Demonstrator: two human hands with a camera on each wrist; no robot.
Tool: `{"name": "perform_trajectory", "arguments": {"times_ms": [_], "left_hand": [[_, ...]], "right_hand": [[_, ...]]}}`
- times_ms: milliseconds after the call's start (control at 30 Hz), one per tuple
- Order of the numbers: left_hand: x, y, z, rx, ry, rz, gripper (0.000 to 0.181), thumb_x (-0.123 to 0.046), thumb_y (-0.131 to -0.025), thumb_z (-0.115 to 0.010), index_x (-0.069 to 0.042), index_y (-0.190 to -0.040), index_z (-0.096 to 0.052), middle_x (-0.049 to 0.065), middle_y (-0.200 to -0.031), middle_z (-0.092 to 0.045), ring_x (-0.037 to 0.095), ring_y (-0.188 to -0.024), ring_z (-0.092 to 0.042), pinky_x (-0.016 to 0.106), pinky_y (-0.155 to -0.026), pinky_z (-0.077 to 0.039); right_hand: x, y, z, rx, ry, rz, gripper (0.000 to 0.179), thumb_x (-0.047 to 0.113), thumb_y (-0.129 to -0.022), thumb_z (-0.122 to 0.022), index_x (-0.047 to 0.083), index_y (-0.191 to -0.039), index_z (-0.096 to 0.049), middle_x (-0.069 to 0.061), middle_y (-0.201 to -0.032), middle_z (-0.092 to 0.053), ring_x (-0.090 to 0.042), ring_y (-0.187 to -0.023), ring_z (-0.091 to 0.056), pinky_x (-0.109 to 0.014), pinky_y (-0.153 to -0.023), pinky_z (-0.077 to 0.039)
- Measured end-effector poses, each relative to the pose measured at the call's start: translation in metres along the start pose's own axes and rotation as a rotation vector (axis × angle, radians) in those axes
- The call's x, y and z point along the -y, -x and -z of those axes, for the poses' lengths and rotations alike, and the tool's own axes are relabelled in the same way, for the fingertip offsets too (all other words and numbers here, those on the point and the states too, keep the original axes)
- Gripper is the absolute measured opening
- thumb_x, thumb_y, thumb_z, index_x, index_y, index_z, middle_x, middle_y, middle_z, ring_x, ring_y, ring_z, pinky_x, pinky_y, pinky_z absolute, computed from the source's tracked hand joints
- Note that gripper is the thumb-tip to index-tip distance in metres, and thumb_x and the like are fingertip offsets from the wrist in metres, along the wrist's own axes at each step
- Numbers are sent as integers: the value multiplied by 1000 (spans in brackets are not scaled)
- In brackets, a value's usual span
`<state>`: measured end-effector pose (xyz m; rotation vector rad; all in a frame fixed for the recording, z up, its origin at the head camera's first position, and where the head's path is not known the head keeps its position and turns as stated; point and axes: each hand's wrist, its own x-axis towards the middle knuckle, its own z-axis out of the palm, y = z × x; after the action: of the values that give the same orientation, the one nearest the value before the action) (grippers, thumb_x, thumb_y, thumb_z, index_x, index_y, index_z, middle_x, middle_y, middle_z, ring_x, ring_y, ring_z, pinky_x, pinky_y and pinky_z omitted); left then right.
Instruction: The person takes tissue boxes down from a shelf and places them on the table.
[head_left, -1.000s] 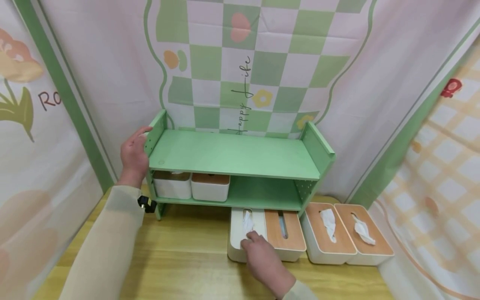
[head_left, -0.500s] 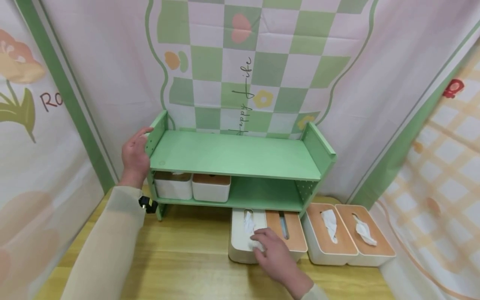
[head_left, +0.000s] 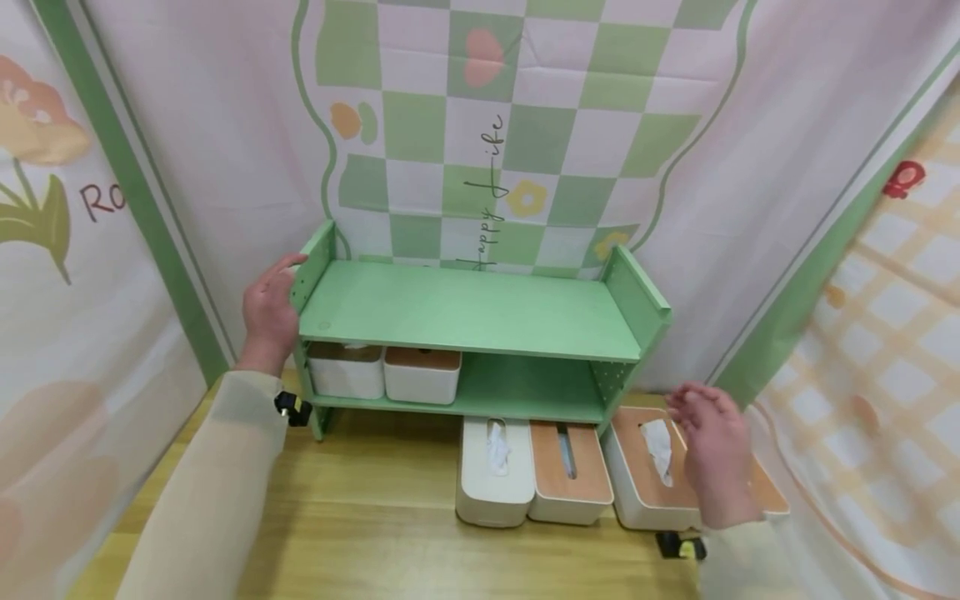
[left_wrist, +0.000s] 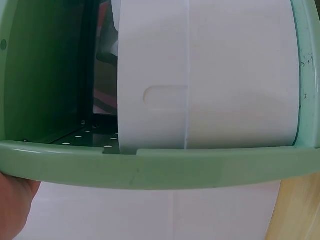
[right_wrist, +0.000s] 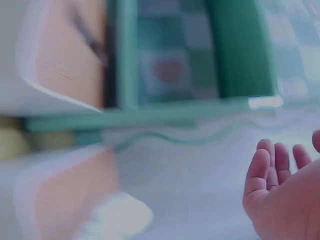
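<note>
My left hand (head_left: 270, 312) rests against the outer face of the left side panel of a green two-tier shelf (head_left: 472, 308), fingertips at the panel's upper edge; in the left wrist view only part of it shows. Two white tissue boxes (head_left: 422, 383) sit on the lower tier at the left. My right hand (head_left: 716, 446) hangs above the rightmost tissue box (head_left: 767, 492), holding nothing, fingers loosely bent; it hides most of that box. Beside it stands another wood-lidded tissue box (head_left: 652, 475) with a tissue sticking out.
A cream-lidded tissue box (head_left: 480, 492) and a wood-lidded tissue box (head_left: 588, 475) stand side by side before the shelf on the wooden table (head_left: 375, 517). A printed curtain (head_left: 420, 125) hangs close behind and on both sides. The right wrist view is blurred.
My right hand has left the cream-lidded tissue box and moved right, over the rightmost boxes. The left hand, shelf and boxes have stayed in place.
</note>
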<state>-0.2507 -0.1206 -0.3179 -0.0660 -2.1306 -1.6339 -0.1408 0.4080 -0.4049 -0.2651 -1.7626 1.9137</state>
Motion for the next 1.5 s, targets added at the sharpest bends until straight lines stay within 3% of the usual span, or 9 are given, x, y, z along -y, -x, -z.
{"name": "perform_trajectory", "arguments": {"times_ms": [133,300,467,567,667,967,1167,1333,1500], "left_hand": [[24,-16,0,-10,-15,5,49,-38,-105,-28,-23,-139,-59,-8,-49,-25,5,-36,-21,25,-35,-23],[41,-26,1,-18,-25,8,49,-45,-104,-28,-30,-138,-60,-6,-49,-26,7,-37,-22,28,-33,-25],[43,-25,3,-26,-35,14,50,-48,-104,-26,-33,-138,-60,-5,-93,-65,8,-38,-23,29,-32,-25],[44,-26,4,-25,-38,11,50,-49,-105,-25,-33,-138,-60,-6,-136,-56,8,-38,-23,29,-32,-26],[44,-27,3,-21,-33,6,50,-49,-105,-25,-34,-138,-60,-4,-141,-53,9,-39,-24,29,-33,-27],[30,-18,-1,-6,-41,13,51,-41,-107,-24,-26,-142,-57,0,-142,-53,4,-39,-23,18,-59,-39],[17,-9,-2,-36,-48,4,49,-35,-107,-25,-20,-142,-57,9,-124,-62,-1,-35,-19,21,-39,-28],[31,-19,-2,-25,-60,0,50,-42,-106,-24,-28,-141,-58,-3,-139,-54,5,-39,-23,21,-53,-38],[39,-23,-4,-42,-63,-23,50,-45,-106,-25,-30,-139,-60,6,-111,-66,10,-42,-23,22,-62,-44]], "right_hand": [[27,-27,10,44,-206,26,31,16,-105,-52,-2,-129,-48,-11,-115,-62,-21,-103,-64,-25,-82,-54],[61,-47,-11,141,-159,107,41,25,-105,-53,3,-139,-47,-14,-132,-54,-26,-119,-55,-29,-90,-52],[80,-60,-42,289,-20,158,50,37,-106,-48,12,-149,-44,-10,-152,-40,-28,-139,-37,-39,-108,-38],[85,-68,-56,329,166,180,53,47,-106,-38,22,-152,-42,-1,-158,-35,-22,-144,-29,-45,-115,-23],[86,-77,-63,328,327,178,53,54,-105,-32,31,-150,-43,6,-157,-35,-19,-144,-28,-49,-117,-17],[76,-91,-70,311,334,-8,57,54,-103,-37,20,-147,-50,24,-158,-23,-18,-147,-16,-50,-115,-21],[67,-89,-78,210,180,-77,45,48,-104,-43,26,-140,-58,13,-158,-28,-21,-125,-43,-43,-100,-40],[64,-89,-81,124,196,-60,42,47,-105,-39,27,-134,-62,11,-154,-35,-24,-137,-32,-49,-110,-28],[62,-87,-82,78,223,-42,41,45,-106,-38,26,-132,-64,14,-154,-36,-17,-142,-25,-50,-116,-13]]}}
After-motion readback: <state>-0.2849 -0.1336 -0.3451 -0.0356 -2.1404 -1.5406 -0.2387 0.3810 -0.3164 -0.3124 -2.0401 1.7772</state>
